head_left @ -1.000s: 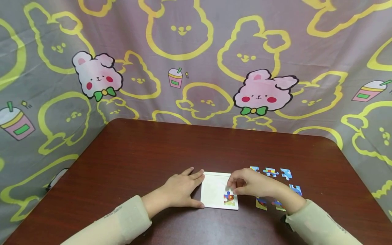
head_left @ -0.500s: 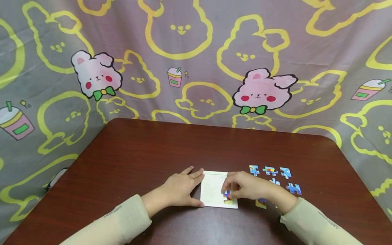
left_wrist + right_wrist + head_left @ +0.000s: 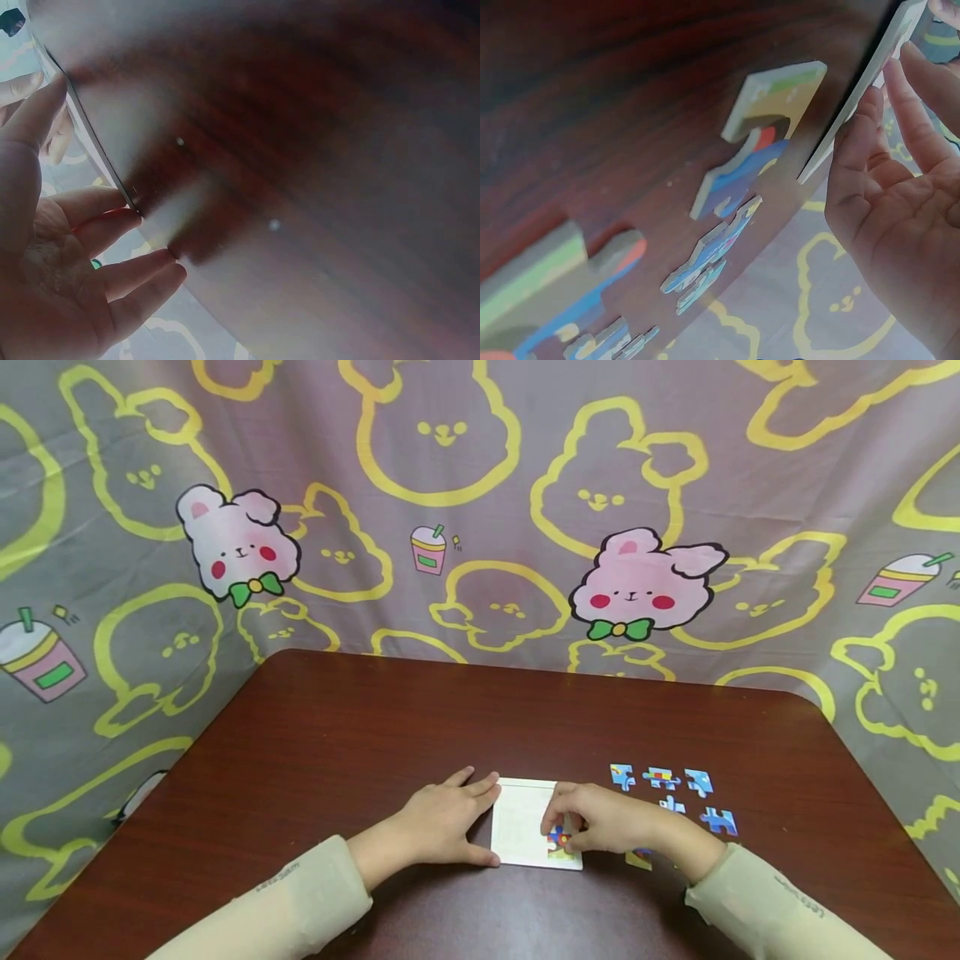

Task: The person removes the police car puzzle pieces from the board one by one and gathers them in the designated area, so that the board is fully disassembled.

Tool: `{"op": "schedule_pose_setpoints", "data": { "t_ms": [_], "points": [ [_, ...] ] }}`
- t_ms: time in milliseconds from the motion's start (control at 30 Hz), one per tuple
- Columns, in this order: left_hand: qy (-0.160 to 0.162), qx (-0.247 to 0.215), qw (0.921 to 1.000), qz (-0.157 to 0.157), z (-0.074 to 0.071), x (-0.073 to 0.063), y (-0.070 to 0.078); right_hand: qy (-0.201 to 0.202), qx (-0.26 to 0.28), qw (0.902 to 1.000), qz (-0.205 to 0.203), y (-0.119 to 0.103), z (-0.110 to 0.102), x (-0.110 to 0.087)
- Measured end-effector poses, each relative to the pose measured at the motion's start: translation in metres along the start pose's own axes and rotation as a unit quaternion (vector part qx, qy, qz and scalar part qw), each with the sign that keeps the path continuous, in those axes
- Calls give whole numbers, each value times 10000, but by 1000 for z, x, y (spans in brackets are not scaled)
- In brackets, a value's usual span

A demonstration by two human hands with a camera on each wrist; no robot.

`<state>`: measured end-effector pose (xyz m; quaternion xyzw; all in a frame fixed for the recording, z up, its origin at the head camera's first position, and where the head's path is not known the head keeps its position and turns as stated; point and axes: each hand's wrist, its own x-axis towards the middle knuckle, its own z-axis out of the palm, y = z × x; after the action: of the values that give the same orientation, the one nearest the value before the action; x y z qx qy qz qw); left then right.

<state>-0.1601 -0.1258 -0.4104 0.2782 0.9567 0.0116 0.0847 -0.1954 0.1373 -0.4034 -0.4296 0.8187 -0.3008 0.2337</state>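
Observation:
A shallow white puzzle tray (image 3: 517, 827) lies on the table. My left hand (image 3: 442, 822) rests flat beside it with fingers spread, index fingertip and thumb touching its left edge. Over the tray's right side, my right hand (image 3: 609, 818) has curled fingers and thumb pinching at a colourful jigsaw piece (image 3: 559, 842) in the lower right corner. The fingers partly cover that piece, and whether a second piece is under them I cannot tell. In the right wrist view the fingertips meet the tray (image 3: 866, 90) at its surface.
Several loose jigsaw pieces lie right of the tray, among them a blue one (image 3: 718, 821) and a yellow-edged one (image 3: 639, 859); the right forearm hides some. A brown wooden table (image 3: 375, 718) carries everything, with a patterned curtain (image 3: 487, 527) behind.
My right hand has shifted slightly left and down onto the corner jigsaw piece, then stayed nearly still. More loose pieces show beyond the forearm. The left hand has not moved.

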Motion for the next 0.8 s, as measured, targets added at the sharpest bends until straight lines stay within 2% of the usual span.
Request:
{"op": "schedule_pose_setpoints", "data": {
  "t_ms": [333, 800],
  "points": [
    [1, 18, 10000, 10, -1, -1, 1, -27, 186, 9996, 188, 1, 1, -1],
    [16, -43, 10000, 28, 0, 0, -1, -86, 496, 9987, 123, 1, -1, 1]
  ]
}}
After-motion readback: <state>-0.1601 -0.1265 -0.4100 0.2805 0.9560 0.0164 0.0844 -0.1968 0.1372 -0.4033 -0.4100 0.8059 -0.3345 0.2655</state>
